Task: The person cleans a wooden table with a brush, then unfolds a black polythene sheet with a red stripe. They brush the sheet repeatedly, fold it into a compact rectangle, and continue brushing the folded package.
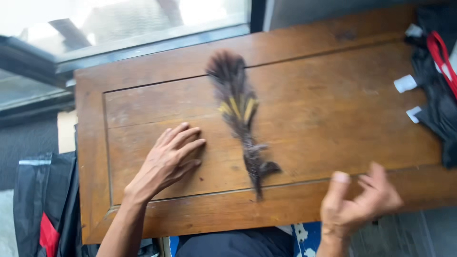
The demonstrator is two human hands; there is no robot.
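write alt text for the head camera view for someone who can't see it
A person's left hand rests flat on a worn wooden table beside a dark feather bundle with yellow strips, while the right hand hovers open and blurred at the table's near edge. A black bag with red straps lies at the table's right end, below a window.

Left hand [167, 159] flat, palm down, fingers spread on desk near its front edge; right hand [356, 200] raised, open, fingers curled, motion-blurred.

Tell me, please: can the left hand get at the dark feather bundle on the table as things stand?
Probably yes. The left hand lies flat on the wooden table, beside the feather bundle, with only bare wood between them.
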